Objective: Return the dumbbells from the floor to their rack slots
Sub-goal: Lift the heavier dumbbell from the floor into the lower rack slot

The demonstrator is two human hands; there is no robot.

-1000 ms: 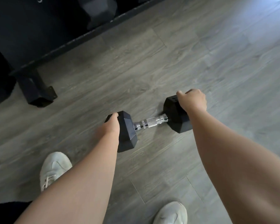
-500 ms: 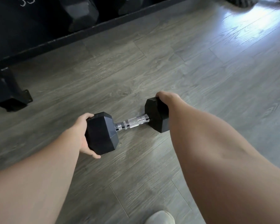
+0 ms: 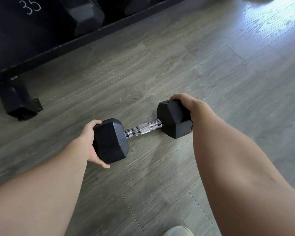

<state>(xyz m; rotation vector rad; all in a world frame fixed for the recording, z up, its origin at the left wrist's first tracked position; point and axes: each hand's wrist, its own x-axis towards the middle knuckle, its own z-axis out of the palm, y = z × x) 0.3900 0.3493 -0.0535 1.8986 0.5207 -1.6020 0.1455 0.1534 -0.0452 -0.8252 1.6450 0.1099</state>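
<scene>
A black hex dumbbell (image 3: 144,129) with a knurled chrome handle hangs level above the grey wood floor, held by its two heads. My left hand (image 3: 90,142) cups the outer face of the near left head. My right hand (image 3: 186,106) wraps over the top and outer side of the far right head. The handle between them is bare. The black dumbbell rack (image 3: 61,43) runs along the upper left, with a chalked "35" on its panel and a hex dumbbell (image 3: 87,16) resting in a slot.
The rack's black foot (image 3: 19,101) stands on the floor at the left, close to my left hand. The toe of my white shoe (image 3: 177,231) shows at the bottom edge. Grey plank floor (image 3: 228,65) stretches to the right, with glare at the upper right.
The dumbbell has come up off the floor in both hands and shifted left. My left hand moved from the top of its head to cupping the end. The rack now fills more of the view.
</scene>
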